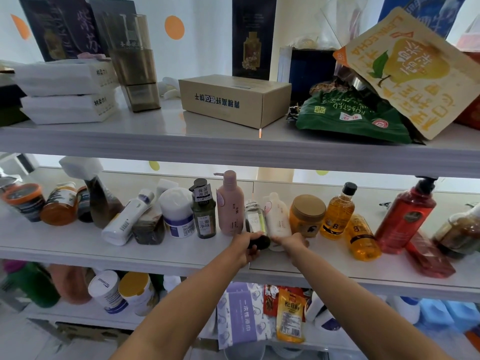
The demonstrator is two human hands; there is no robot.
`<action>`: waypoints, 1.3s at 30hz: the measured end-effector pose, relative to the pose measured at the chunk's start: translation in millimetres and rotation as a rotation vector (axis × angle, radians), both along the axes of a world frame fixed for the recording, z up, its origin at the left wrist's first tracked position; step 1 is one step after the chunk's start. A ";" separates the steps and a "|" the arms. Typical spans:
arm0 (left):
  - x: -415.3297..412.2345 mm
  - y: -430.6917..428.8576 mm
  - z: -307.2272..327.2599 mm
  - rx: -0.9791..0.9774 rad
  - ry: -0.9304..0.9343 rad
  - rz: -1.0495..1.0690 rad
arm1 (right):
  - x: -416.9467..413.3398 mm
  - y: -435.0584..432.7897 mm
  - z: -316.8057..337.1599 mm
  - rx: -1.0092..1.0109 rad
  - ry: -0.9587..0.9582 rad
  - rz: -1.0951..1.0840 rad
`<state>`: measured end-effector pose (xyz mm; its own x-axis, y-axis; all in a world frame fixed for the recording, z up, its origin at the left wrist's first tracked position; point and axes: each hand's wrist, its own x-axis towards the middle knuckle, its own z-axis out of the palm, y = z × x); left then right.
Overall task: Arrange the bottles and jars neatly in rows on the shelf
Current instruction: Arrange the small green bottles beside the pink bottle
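Reaching onto the middle shelf (155, 252), both hands meet at a clear bottle (255, 219) and a white bottle (277, 216) standing side by side near the shelf's front edge. The left hand (246, 246) curls its fingers around the dark base of the clear bottle; the right hand (293, 241) closes on the foot of the white bottle. Left of this pair stand a pink pump bottle (230, 203) and a dark green bottle (204, 211), both upright, then a white jar (178, 213). Further left, a white tube (127, 219) leans over, beside a brown spray bottle (100, 201) and orange jars (59, 203). Right of the pair sits an amber jar (306, 215) with a tan lid, next to two yellow bottles (337, 211), one upright and one leaning. A red pump bottle (407, 216) tilts further right. The upper shelf (181, 141) carries a cardboard box (233, 100) and a green bag (350, 113).
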<state>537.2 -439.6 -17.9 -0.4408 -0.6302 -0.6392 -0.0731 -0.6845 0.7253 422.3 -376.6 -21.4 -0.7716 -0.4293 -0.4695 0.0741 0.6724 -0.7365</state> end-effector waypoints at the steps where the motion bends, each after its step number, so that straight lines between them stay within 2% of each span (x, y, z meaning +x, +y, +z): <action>1: 1.5 1.9 -1.8 0.007 0.021 0.009 | 1.5 0.1 1.3 0.036 0.069 -0.018; 3: 4.3 4.7 -4.4 0.019 0.052 0.017 | 4.8 1.7 6.3 0.041 0.227 -0.039; 5: 6.7 5.9 -7.5 0.008 0.063 0.009 | 5.9 1.8 9.7 -0.061 0.309 -0.026; 10: 9.7 7.9 -8.1 -0.073 0.121 -0.035 | 14.9 -1.9 17.2 -0.186 0.274 0.141; 16: 14.8 11.3 -2.5 -0.172 0.193 -0.139 | 16.5 -4.7 27.1 -0.163 0.257 0.184; 18: 16.5 11.4 -2.7 -0.178 0.195 -0.144 | 17.5 -4.5 32.3 -0.221 0.182 0.186; 22: 21.4 10.0 -6.6 -0.175 0.207 -0.141 | 22.7 -5.6 31.4 -0.361 -0.127 0.172; 27: 33.3 7.6 -7.1 -0.218 0.195 -0.184 | 28.8 -5.4 30.6 -0.429 -0.299 0.107; 30: 42.7 4.1 -4.4 -0.304 0.104 -0.300 | 33.3 -2.2 31.1 -0.474 -0.394 0.045; 33: 50.5 -2.8 -2.0 -0.501 -0.061 -0.353 | 39.5 2.3 31.9 -0.506 -0.446 0.009; 36: 57.6 -13.5 1.8 -0.826 -0.281 -0.168 | 45.4 5.4 29.4 -0.470 -0.436 0.006; 39: 64.6 -18.5 12.7 -1.051 -0.455 0.051 | 54.1 7.6 22.7 -0.416 -0.424 -0.026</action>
